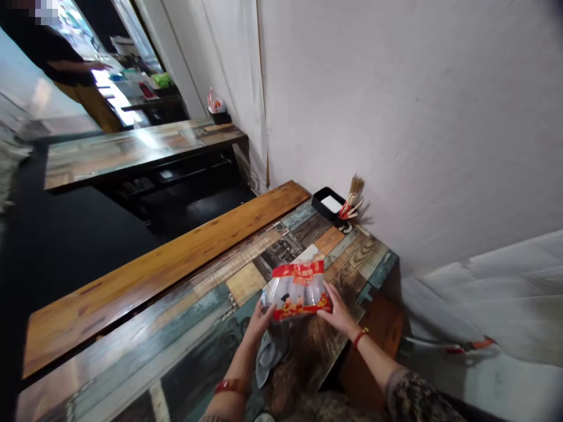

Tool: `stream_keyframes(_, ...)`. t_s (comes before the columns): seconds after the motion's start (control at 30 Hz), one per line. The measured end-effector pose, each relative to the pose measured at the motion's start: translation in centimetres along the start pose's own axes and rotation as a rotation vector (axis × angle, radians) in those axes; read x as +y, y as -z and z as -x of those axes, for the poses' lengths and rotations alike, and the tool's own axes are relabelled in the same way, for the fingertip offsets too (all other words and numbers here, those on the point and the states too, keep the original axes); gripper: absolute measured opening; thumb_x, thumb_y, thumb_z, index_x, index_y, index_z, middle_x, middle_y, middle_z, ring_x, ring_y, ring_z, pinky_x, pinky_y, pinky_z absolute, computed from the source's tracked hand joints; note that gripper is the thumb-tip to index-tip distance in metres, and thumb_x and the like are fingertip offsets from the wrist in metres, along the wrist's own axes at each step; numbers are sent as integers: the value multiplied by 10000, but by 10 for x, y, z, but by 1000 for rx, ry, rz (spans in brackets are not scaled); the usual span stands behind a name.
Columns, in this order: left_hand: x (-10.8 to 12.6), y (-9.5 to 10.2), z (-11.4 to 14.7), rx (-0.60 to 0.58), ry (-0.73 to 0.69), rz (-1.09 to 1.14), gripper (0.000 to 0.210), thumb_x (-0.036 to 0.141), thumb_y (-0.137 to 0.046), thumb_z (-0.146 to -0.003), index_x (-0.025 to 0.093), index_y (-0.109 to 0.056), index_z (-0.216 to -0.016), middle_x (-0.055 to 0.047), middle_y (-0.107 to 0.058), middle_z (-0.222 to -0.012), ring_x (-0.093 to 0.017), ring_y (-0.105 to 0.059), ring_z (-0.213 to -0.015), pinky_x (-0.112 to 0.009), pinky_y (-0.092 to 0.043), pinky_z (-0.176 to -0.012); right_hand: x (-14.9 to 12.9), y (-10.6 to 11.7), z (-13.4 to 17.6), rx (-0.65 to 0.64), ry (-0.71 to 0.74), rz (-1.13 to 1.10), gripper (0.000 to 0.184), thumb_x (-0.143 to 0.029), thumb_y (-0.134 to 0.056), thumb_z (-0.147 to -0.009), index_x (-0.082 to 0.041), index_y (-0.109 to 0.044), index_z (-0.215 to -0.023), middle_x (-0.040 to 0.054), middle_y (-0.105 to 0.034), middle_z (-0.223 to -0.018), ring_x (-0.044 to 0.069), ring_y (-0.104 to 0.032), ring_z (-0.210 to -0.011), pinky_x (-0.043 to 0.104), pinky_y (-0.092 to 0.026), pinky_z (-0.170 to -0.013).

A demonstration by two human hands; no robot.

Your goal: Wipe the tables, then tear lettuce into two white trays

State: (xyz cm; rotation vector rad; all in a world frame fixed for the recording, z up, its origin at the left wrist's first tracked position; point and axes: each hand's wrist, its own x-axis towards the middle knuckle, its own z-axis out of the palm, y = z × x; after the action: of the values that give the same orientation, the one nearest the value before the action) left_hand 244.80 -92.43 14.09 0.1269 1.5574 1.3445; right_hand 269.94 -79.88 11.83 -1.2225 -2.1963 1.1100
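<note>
A clear plastic packet [297,290] with red printed bands along its top and bottom is held in front of me over the table. Pale items show through its middle, but I cannot make out what they are. My left hand [261,319] grips its lower left corner, while my right hand [338,310] closes on its right edge. A grey cloth [270,354] lies below the packet, close to my left hand; whether the hand touches it I cannot tell.
The patchwork-patterned table [193,328] meets a white wall [396,117]. Against the wall are a black tray [323,202] with white paper and a bundle of sticks [354,196]. A wooden bench [176,264] runs alongside. Farther off, a person [65,64] stands behind another table [145,143].
</note>
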Motion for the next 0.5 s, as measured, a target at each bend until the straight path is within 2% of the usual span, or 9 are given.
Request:
stream_keyframes(0.13, -17, -17, 2, 130, 72, 3, 726, 430, -792, -680, 225, -512, -1318, -133, -678, -1187, -305, -659, -1056, -346, -541, -770, -1, -4, -21, -91, 14, -74, 848, -240, -673, -694, -283, -335, -1471, 80, -304, -1550, 260, -228, -1456, 470, -225, -1185)
stream_keyframes(0.27, -17, -53, 6, 174, 78, 30, 723, 516, -735, -717, 231, -486, -1334, -105, -706, -1087, -253, -698, -911, -265, -508, -620, 9, 3, -48, -122, 9, -239, 768, -254, -656, -714, -276, -399, -1438, 76, -380, -1512, 251, -290, -1431, 464, -244, -1178)
stream_keyframes(0.37, -5, -92, 13, 152, 64, 48, 694, 569, -721, -705, 226, -519, -1274, -89, -706, -1038, -232, -693, -879, -256, -506, -616, 22, 31, -68, -153, -42, -356, 746, -246, -666, -691, -288, -450, -1404, 68, -457, -1461, 252, -395, -1373, 466, -298, -1150)
stream_keyframes(0.5, 31, -162, 14, 138, 16, -46, 708, 645, -692, -682, 227, -523, -1227, -95, -662, -1111, -233, -658, -941, -260, -510, -612, 42, 94, -94, -154, -139, -541, 699, -289, -659, -729, -328, -456, -1396, 42, -515, -1425, 253, -485, -1311, 474, -390, -1089)
